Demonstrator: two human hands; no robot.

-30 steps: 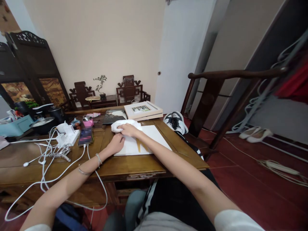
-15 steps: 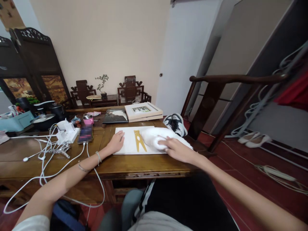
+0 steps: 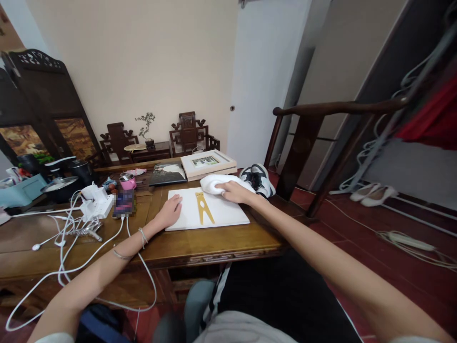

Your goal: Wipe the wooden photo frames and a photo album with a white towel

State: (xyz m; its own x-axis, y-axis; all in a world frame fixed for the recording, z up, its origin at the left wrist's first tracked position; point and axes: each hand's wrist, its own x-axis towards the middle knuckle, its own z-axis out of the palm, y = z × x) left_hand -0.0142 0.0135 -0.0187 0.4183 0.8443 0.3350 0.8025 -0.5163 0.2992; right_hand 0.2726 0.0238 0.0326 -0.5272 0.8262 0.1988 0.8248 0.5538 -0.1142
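A white board (image 3: 221,216) lies flat on the wooden table (image 3: 171,245), with a gold A-shaped stand (image 3: 203,207) on its middle. My right hand (image 3: 233,191) is closed on a bunched white cloth (image 3: 214,183) pressed at the board's far right corner. My left hand (image 3: 170,212) rests flat on the board's left edge, fingers stretched out, holding nothing.
Behind the board lie a framed picture (image 3: 207,163) and a dark book (image 3: 167,174). To the left are a phone (image 3: 124,203), a white power strip (image 3: 94,202) with tangled cables, a pink cup (image 3: 127,181) and pots. A wooden chair (image 3: 307,138) and sneakers (image 3: 259,178) stand at the right.
My right hand swept the cloth from the board's far left to its near right edge, then back up to the far right corner. My left hand stayed on the left edge.
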